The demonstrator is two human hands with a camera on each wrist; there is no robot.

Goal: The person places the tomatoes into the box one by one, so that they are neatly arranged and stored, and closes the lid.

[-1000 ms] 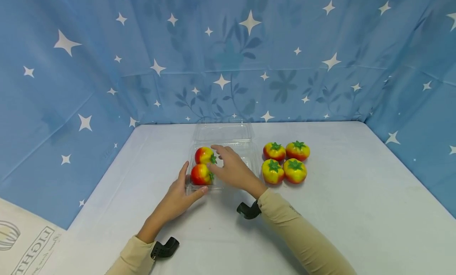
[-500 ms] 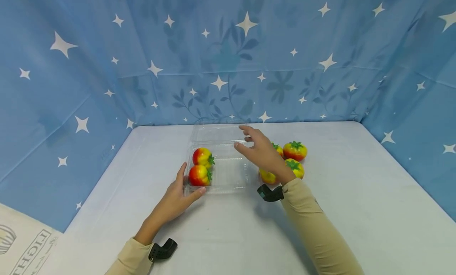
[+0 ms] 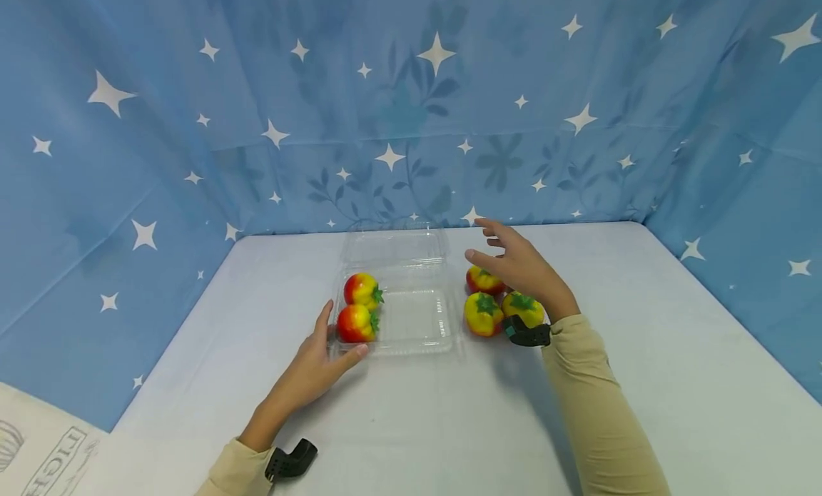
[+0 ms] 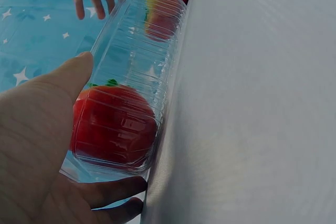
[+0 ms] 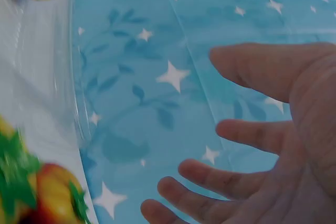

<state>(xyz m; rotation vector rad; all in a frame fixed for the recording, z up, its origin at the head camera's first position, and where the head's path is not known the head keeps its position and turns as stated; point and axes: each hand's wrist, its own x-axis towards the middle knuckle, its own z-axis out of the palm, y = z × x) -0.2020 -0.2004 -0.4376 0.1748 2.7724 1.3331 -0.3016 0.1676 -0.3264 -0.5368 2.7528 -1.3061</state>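
Observation:
A clear plastic clamshell box (image 3: 420, 317) stands with its lid folded back. Two red-and-yellow tomatoes with green tops, a rear one (image 3: 361, 289) and a front one (image 3: 355, 323), sit along its left side. My left hand (image 3: 311, 367) rests at the box's front left corner, thumb along the front and fingers along the side. In the left wrist view, a red tomato (image 4: 115, 124) shows through the wall beside that thumb. My right hand (image 3: 526, 267) hovers, fingers spread and holding nothing, over the loose tomatoes (image 3: 483, 315) right of the box, partly hiding them.
A white cloth (image 3: 411, 424) covers the table. Behind it and at both sides hangs a blue curtain (image 3: 359, 110) with white stars. A printed cream cloth (image 3: 45, 439) lies at the lower left.
My right hand has moved from above the tomatoes in the box rightward to the loose ones. My left hand stays at the box corner. The head view has shifted slightly.

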